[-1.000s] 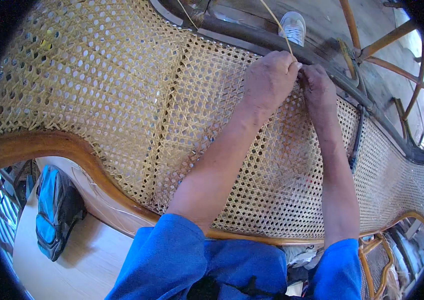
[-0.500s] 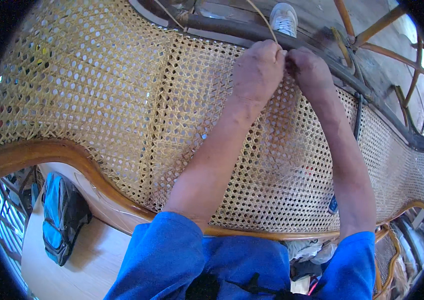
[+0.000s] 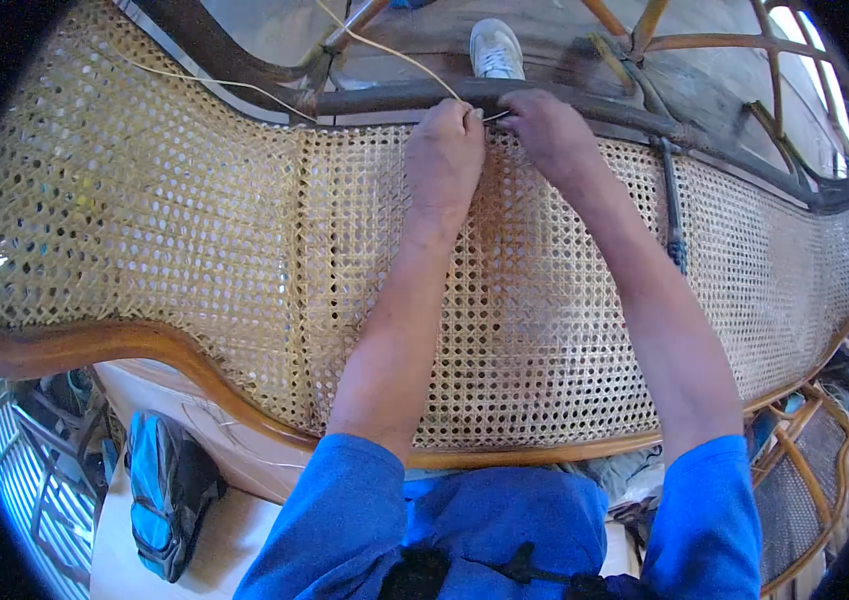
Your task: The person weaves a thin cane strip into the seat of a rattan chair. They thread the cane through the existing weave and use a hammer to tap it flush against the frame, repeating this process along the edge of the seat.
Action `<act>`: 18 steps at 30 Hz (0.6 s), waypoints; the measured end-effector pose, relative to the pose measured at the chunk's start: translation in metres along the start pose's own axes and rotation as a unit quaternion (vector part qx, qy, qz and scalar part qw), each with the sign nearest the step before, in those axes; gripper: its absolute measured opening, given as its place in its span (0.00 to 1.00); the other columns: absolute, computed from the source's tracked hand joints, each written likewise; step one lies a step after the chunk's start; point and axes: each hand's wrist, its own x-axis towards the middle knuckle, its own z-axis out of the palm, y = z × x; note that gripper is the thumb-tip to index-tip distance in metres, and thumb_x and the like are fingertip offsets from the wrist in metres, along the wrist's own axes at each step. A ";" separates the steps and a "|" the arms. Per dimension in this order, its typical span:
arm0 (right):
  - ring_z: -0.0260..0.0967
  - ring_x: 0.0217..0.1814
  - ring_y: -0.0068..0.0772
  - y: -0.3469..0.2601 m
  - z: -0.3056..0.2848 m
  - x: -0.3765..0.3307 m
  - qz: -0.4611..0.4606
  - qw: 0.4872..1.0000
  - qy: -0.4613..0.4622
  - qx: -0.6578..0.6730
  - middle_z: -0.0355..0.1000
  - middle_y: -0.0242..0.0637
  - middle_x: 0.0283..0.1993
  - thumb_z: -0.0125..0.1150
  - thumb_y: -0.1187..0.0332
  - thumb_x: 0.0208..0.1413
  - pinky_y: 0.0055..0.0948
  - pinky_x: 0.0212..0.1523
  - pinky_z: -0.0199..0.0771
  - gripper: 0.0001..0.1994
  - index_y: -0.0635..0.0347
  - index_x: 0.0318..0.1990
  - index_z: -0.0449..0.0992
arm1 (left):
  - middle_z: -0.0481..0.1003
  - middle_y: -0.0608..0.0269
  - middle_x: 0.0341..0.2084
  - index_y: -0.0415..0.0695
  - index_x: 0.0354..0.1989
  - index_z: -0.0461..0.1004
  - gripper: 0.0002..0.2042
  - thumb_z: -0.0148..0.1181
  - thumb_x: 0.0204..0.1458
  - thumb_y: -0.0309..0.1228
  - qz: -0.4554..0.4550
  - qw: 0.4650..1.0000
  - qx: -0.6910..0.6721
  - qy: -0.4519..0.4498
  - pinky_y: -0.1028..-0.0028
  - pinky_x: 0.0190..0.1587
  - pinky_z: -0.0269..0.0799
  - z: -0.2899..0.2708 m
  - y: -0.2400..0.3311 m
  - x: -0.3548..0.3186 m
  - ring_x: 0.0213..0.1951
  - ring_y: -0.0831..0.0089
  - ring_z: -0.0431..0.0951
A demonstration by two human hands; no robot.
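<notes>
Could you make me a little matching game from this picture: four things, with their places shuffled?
1. Thin pale cane strand
2. Blue-and-black fabric backpack
3. White lace-up shoe
4. Glossy brown curved wooden rail

A. Beyond the long dark bar, near the picture's top
B. Along the near edge of the beige woven cane panel
C. Rising from the person's left grip
D. On a pale flat surface, lower left

Pairs: 1-C, 2-D, 3-A, 4-B
</notes>
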 end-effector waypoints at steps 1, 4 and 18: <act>0.67 0.52 0.48 0.012 0.000 -0.014 0.010 0.996 0.060 0.063 0.70 0.48 0.49 0.52 0.67 0.53 0.38 0.53 0.66 0.13 0.58 0.45 0.74 | 0.76 0.49 0.26 0.39 0.30 0.75 0.09 0.57 0.50 0.33 -0.005 1.000 0.005 -0.002 0.61 0.37 0.70 0.000 0.000 -0.001 0.32 0.52 0.76; 0.65 0.55 0.47 0.066 -0.044 -0.089 0.083 0.978 0.190 -0.035 0.71 0.47 0.48 0.57 0.61 0.52 0.37 0.55 0.63 0.19 0.63 0.49 0.73 | 0.76 0.49 0.26 0.38 0.29 0.75 0.10 0.57 0.50 0.34 -0.003 1.000 0.009 0.010 0.61 0.37 0.70 -0.004 -0.003 -0.003 0.32 0.53 0.76; 0.72 0.39 0.45 0.034 -0.088 -0.168 0.300 0.951 0.006 -0.074 0.73 0.49 0.37 0.58 0.64 0.51 0.35 0.44 0.69 0.17 0.62 0.47 0.71 | 0.74 0.50 0.27 0.40 0.28 0.73 0.08 0.58 0.49 0.33 0.022 0.999 -0.020 0.017 0.58 0.38 0.70 0.000 -0.007 0.002 0.33 0.53 0.75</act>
